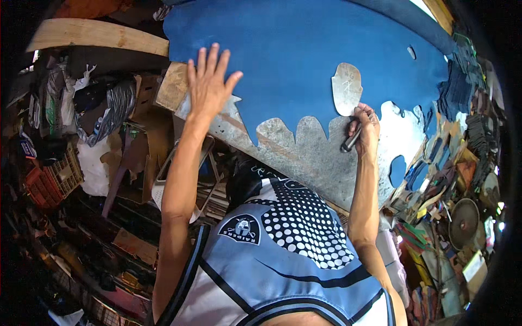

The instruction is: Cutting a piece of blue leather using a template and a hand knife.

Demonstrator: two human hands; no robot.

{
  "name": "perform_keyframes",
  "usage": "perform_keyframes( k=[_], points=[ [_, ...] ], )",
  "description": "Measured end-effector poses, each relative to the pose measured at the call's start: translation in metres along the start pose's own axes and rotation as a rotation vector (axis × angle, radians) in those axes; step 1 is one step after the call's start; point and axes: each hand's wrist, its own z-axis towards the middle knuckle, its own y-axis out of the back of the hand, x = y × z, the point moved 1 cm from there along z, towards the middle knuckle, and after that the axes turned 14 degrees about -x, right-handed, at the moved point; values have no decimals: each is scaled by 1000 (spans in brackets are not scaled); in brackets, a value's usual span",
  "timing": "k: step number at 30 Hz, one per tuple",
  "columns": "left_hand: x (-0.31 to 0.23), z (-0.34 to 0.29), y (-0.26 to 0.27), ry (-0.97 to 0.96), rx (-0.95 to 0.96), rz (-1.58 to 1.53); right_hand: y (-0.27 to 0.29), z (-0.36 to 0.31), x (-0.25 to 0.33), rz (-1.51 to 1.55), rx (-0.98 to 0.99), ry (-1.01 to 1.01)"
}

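Observation:
A large blue sheet [293, 65], looking like leather, covers most of the work table. Its near edge is scalloped with rounded cut-outs. My left hand [209, 87] rests flat on the sheet's left part, fingers spread. A grey, sole-shaped template [347, 89] lies on the sheet right of centre. At the template's lower end, my right hand [367, 127] is closed around a tool with a dark, round handle [350, 142]. The tool's working end is hidden by my fingers. Under the sheet's cut edge shows the worn grey table top [310, 155].
A small blue cut piece [398, 169] lies on the table's right side. Stacks of dark blue pieces [459, 89] and mixed scraps crowd the right edge. A round fan-like object [464, 224] stands lower right. At left are a wooden beam [98, 35], plastic bags and a red crate [44, 187].

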Motion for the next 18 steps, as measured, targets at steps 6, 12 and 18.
perform_keyframes(
  k=[6, 12, 18],
  points=[
    [-26, -9, 1, 79, -15, -60, 2, 6, -8, -1, -24, 31],
    [-101, -55, 35, -121, 162, -282, 3, 6, -6, 33, -2, 17],
    [-92, -83, 49, -135, 118, -408, 4, -1, 4, -60, 101, -18]
  ],
)
